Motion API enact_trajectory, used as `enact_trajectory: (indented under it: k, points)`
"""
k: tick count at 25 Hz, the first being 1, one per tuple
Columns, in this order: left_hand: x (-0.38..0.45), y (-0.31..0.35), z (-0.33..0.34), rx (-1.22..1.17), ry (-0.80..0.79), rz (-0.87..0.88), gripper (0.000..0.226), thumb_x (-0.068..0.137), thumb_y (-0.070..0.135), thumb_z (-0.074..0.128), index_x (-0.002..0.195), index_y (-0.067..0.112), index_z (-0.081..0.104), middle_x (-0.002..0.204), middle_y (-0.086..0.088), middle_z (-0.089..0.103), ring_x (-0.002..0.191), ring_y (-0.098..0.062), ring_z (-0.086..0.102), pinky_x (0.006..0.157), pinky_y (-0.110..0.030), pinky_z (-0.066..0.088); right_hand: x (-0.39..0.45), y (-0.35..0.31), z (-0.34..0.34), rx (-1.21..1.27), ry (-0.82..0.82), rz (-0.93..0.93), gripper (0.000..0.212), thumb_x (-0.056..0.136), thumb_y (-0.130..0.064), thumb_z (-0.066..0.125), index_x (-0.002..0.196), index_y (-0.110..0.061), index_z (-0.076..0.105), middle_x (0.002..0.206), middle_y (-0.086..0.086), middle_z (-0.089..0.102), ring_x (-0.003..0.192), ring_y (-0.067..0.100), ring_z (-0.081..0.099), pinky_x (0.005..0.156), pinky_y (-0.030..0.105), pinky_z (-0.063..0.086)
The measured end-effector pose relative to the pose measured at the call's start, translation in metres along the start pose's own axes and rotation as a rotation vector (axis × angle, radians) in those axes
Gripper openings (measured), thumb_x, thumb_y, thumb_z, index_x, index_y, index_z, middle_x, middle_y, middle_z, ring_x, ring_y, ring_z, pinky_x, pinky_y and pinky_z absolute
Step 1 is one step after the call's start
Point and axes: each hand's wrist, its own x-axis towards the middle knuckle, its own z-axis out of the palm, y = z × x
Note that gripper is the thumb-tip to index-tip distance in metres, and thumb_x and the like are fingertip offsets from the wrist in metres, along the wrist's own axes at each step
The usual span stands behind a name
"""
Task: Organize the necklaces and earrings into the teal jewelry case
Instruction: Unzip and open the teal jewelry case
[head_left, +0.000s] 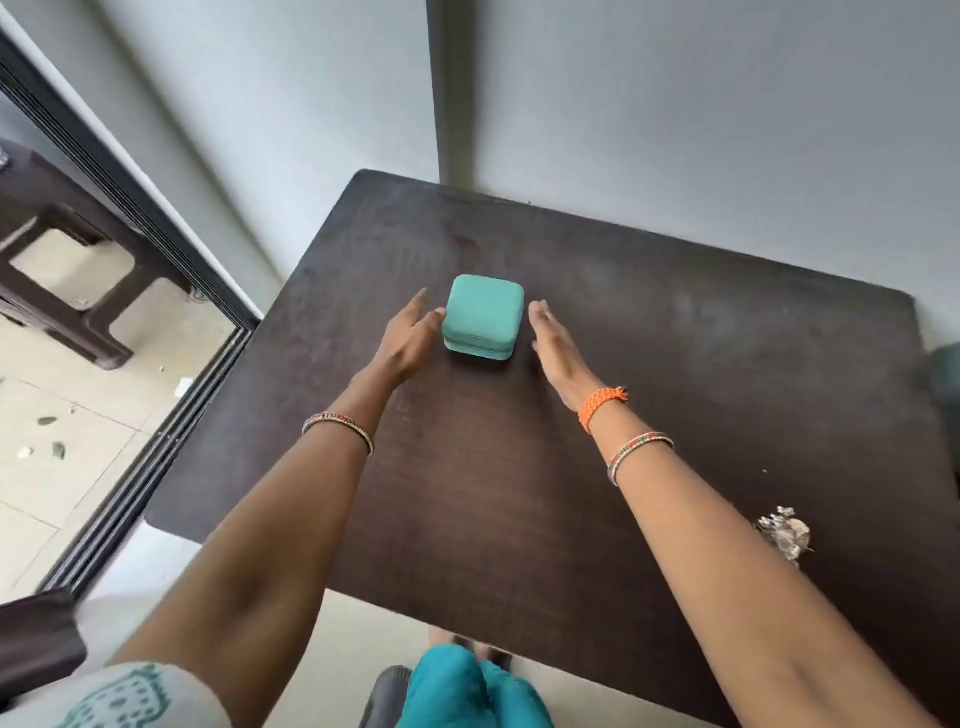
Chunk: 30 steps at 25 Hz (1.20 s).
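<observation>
A jewelry case (483, 318) sits closed on a table (675, 395), toward the far left part of the tabletop, near the wall (675, 104) behind. The left hand (410, 338) lies just beside the case's left side, fingertips possibly touching it. The right hand (558, 348) lies just beside its right side, apart from it. Both forearms reach forward across the table from the near edge. A small heap of jewelry (784, 535) rests at the near right of the table, well apart from the case. A sliding door track (156, 431) runs along the floor left of the table.
</observation>
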Motion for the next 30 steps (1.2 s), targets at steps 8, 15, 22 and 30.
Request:
enact_trajectory:
  k: [8, 15, 22, 30]
  points:
    - [0.011, -0.016, 0.038, -0.274, -0.003, 0.167, 0.065, 0.082, 0.041, 0.053, 0.138, 0.01, 0.047, 0.136, 0.0, 0.055, 0.125, -0.009, 0.05, 0.109, -0.031, 0.039, 0.013, 0.025, 0.005, 0.192, 0.229, -0.15, 0.041, 0.084, -0.007, 0.053, 0.122, -0.018, 0.062, 0.113, -0.005, 0.068, 0.109, 0.012, 0.062, 0.099, 0.04, 0.049]
    - [-0.074, -0.016, 0.082, -0.216, -0.209, 0.145, 0.061, 0.087, 0.04, 0.057, 0.139, 0.01, 0.046, 0.13, -0.001, 0.06, 0.119, 0.0, 0.053, 0.104, -0.033, 0.044, -0.054, 0.064, -0.048, 0.236, 0.384, -0.003, 0.048, 0.089, 0.008, 0.045, 0.134, -0.009, 0.052, 0.11, 0.007, 0.065, 0.081, 0.009, 0.064, 0.065, 0.027, 0.057]
    - [-0.068, -0.033, 0.092, 0.277, -0.181, 0.578, 0.095, 0.071, 0.036, 0.081, 0.148, 0.021, 0.028, 0.135, -0.001, 0.057, 0.118, -0.013, 0.057, 0.099, -0.021, 0.043, -0.047, 0.087, -0.083, -0.059, 0.099, -0.112, 0.068, 0.079, 0.028, 0.023, 0.125, -0.008, 0.057, 0.091, 0.017, 0.058, 0.063, 0.014, 0.059, 0.053, 0.021, 0.055]
    - [-0.077, -0.051, 0.105, 0.534, 0.045, 0.8, 0.08, 0.081, 0.052, 0.065, 0.147, 0.034, 0.026, 0.123, -0.004, 0.064, 0.103, -0.027, 0.061, 0.08, -0.034, 0.05, -0.032, 0.096, -0.107, -0.235, 0.078, -0.29, 0.02, 0.087, 0.006, 0.06, 0.102, -0.006, 0.063, 0.084, 0.003, 0.068, 0.067, 0.002, 0.064, 0.057, 0.014, 0.054]
